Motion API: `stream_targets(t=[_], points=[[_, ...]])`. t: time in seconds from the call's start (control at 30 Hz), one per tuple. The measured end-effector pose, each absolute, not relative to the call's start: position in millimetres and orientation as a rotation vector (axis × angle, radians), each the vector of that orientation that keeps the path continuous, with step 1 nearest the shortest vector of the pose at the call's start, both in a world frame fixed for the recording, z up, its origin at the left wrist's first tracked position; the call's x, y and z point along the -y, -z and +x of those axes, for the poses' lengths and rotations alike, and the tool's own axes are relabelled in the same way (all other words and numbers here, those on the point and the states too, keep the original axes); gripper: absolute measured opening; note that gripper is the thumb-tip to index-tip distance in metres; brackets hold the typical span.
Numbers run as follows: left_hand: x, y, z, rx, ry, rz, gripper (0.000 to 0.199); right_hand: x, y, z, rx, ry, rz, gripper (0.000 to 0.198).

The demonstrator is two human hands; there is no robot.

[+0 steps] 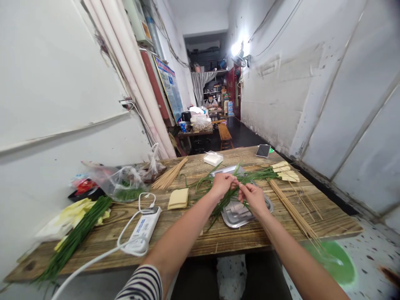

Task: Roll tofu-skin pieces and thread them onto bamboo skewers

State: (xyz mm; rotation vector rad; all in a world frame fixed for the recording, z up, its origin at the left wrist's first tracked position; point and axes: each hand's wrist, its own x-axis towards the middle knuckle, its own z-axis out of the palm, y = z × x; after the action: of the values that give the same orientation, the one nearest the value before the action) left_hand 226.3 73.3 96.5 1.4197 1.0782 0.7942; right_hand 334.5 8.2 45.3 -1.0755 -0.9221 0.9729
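Observation:
Above a shiny metal tray (234, 221), my left hand (223, 184) and my right hand (253, 198) come together with their fingertips nearly touching. Both are closed in a pinch on thin green chives (223, 201), whose long leaves spread over the tray and past its left side. How many leaves each hand grips is too small to see. Skewered pale yellow folded sheets (285, 171) lie just beyond the right hand, chives beside them. Left of the tray sits a stack of square yellow tofu sheets (178, 199).
Bamboo skewers lie in a bundle (170, 174) at the back left and another (293, 210) at the right. A power strip (143, 229) with a white cable, a chive bunch (76, 235), a plastic bag (125, 183), a white box (213, 158) and a phone (263, 151) share the wooden table (200, 246).

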Motion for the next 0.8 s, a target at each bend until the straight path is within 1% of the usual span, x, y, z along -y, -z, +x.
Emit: stream_targets(t=[0.2, 0.47, 0.57, 0.67, 0.8], points=[[-69.1, -94.5, 217.2, -0.977, -0.768, 1.517, 0.023, -11.6, -57.2, 339.3, 0.775, -1.071, -0.964, 0.04], [-55.4, -93.7, 223.0, -0.901, -0.621, 1.406, 0.025, -13.0, -57.4, 336.9, 0.878, -0.856, -1.126, 0.049], [-53.4, -95.2, 219.8, -0.858, -0.532, 1.344, 0.026, -13.0, -55.3, 342.2, 0.934, -0.801, -1.169, 0.046], [-54.1, -96.6, 216.4, -0.841, -0.466, 1.264, 0.022, -14.1, -52.8, 354.0, 0.948, -0.752, -1.181, 0.04], [-56.3, -97.6, 215.5, -0.825, -0.399, 1.18, 0.019, -21.6, -48.2, 371.6, 0.656, -0.869, -1.068, 0.038]])
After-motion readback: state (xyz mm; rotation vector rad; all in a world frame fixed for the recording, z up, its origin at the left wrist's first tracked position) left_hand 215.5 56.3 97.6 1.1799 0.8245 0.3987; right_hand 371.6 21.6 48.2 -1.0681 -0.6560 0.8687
